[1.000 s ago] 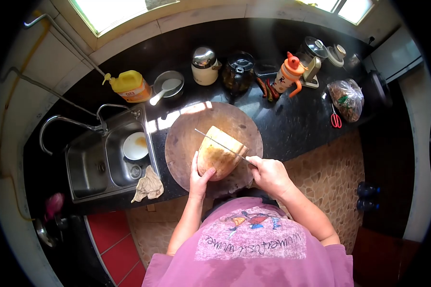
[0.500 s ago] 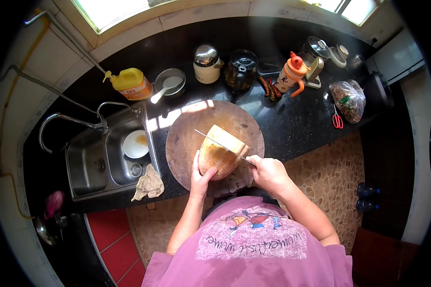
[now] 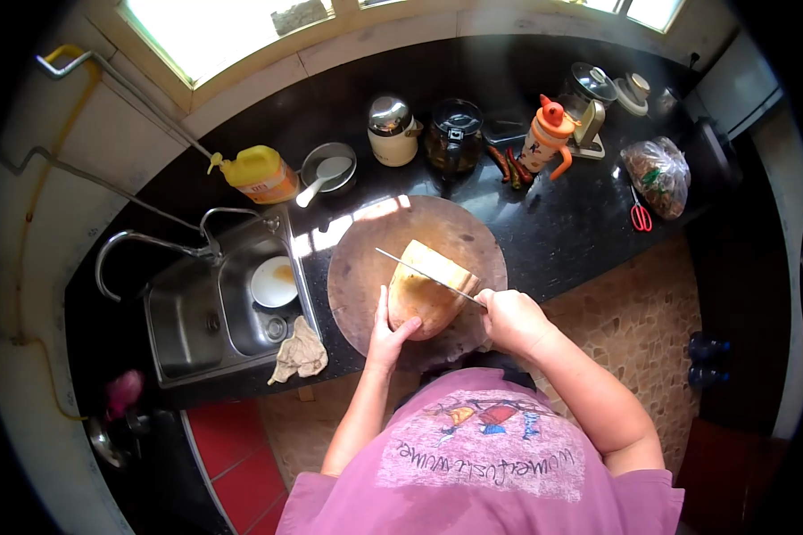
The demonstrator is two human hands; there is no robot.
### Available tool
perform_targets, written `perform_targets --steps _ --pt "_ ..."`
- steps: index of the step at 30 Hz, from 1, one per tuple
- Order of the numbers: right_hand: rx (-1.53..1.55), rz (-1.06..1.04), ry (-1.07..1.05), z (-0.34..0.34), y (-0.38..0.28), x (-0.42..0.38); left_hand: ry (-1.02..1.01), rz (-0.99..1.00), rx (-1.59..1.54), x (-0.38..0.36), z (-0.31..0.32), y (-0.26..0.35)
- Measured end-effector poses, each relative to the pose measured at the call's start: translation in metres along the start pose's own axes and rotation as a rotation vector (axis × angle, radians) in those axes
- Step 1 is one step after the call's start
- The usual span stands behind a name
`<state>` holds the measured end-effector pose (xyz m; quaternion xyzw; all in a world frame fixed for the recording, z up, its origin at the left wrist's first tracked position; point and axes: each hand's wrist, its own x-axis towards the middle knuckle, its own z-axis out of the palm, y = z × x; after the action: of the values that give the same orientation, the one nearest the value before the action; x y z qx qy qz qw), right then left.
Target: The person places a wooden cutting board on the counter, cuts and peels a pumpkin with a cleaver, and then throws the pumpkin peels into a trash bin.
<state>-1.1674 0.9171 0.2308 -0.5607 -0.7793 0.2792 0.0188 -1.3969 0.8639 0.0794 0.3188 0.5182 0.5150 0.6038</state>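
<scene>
On the round wooden chopping board (image 3: 357, 294) lies a thick pale-orange piece of pumpkin (image 3: 424, 308), its cut flesh facing up and to the right. My left hand (image 3: 391, 335) grips its near left side, the thumb pressed over the skin and the other fingers along the flank. A knife (image 3: 433, 277) runs diagonally across the pumpkin, blade tip pointing to the upper left. My right hand (image 3: 511, 319) is closed round the knife's handle, at the right of the pumpkin. The blade's lower edge meets the pumpkin's top.
Left of the board are a double sink (image 3: 187, 334) with a white bowl (image 3: 274, 282) and a cloth (image 3: 300, 352) at its edge. Behind stand a yellow jug (image 3: 259, 175), a metal pot (image 3: 341, 181) and a glass pot (image 3: 455, 143). Red scissors (image 3: 641, 217) lie right.
The whole view has shifted, so the counter and hands appear further right and slightly lower. Knife, pumpkin and both hands keep nearly the same places relative to one another.
</scene>
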Motion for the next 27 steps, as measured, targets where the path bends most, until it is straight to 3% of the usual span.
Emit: perform_targets --steps 2,4,6,10,13,15,16,18,20,22,24,27 --pt "-0.025 0.020 -0.029 0.001 0.001 0.000 0.015 0.029 0.178 0.005 -0.008 0.004" --pt "-0.025 0.030 -0.035 0.001 0.000 0.001 0.212 0.197 0.332 0.017 -0.005 0.040" --pt "-0.034 0.038 -0.053 0.000 -0.002 0.002 0.244 0.410 0.595 0.035 -0.010 0.082" --pt "-0.036 0.045 -0.057 -0.001 -0.002 0.002 0.157 0.823 0.825 0.050 0.026 0.181" --pt "-0.038 0.049 -0.070 -0.002 -0.002 0.002 0.124 0.941 0.887 0.046 0.066 0.236" --pt "-0.036 0.064 -0.080 -0.006 -0.005 0.003 0.114 1.166 0.966 0.041 0.085 0.260" --pt "-0.034 0.064 -0.087 -0.007 -0.006 0.004 0.115 1.159 0.968 0.051 0.089 0.255" --pt "-0.017 0.088 -0.073 -0.007 -0.007 0.005 0.123 1.207 1.270 0.077 0.092 0.227" --pt "-0.056 0.080 -0.093 -0.009 -0.006 0.004 -0.151 0.715 1.409 0.113 0.075 0.144" --pt "-0.059 0.079 -0.075 -0.009 -0.003 0.012 -0.072 0.857 1.225 0.119 0.076 0.154" --pt "-0.059 0.057 -0.092 -0.011 -0.003 0.012 -0.107 0.783 1.124 0.122 0.079 0.162" --pt "-0.101 0.066 -0.131 -0.015 -0.006 0.011 -0.057 1.010 1.065 0.095 0.094 0.236"
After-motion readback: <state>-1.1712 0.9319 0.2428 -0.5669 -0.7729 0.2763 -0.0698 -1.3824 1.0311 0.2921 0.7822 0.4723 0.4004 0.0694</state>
